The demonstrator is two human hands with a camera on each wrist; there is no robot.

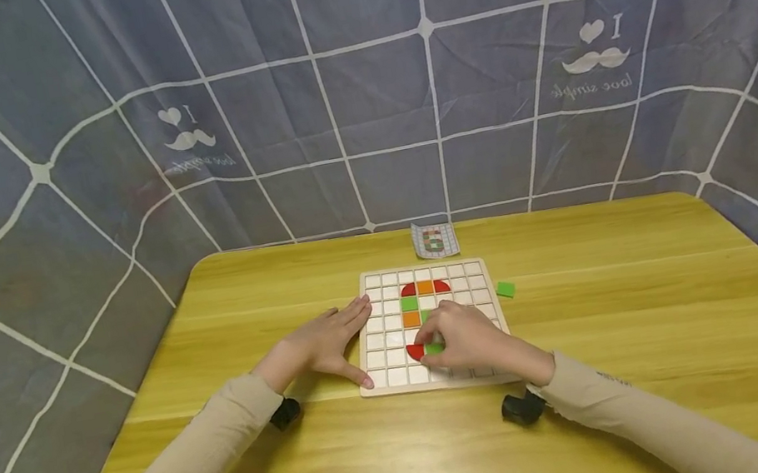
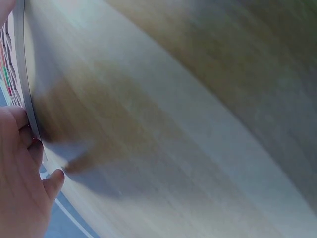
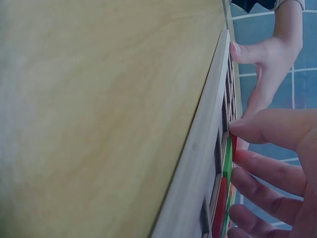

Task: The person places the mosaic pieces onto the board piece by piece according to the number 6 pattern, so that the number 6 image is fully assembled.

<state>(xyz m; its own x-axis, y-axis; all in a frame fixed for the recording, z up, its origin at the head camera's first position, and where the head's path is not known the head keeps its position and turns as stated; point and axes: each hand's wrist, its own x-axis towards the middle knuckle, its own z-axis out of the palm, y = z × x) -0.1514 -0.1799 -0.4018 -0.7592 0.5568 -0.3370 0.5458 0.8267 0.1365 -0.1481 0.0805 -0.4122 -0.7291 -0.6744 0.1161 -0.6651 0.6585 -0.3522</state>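
Note:
A wooden grid board (image 1: 379, 359) lies flat on the table. My left hand (image 1: 327, 342) is spread along its left side, fingertips on the upper left edge and thumb at the lower left corner. Between the thumb and index finger of my right hand (image 1: 469, 337) is a red quarter-circle tile (image 1: 416, 353), pinched over the lower middle cells; the right wrist view also shows this red tile (image 3: 234, 146). A green tile (image 1: 433, 349) lies just right of it, partly under the hand. Higher up sit two red rounded tiles, orange tiles (image 1: 425, 287) and a green tile (image 1: 409, 304).
Beyond the board's far edge lies a small printed pattern card (image 1: 435, 240). A loose green square tile (image 1: 506, 289) rests on the table right of the board. Black wrist devices (image 1: 523, 408) hang below both wrists. A grey-blue curtain (image 1: 377, 93) surrounds the table's back and sides.

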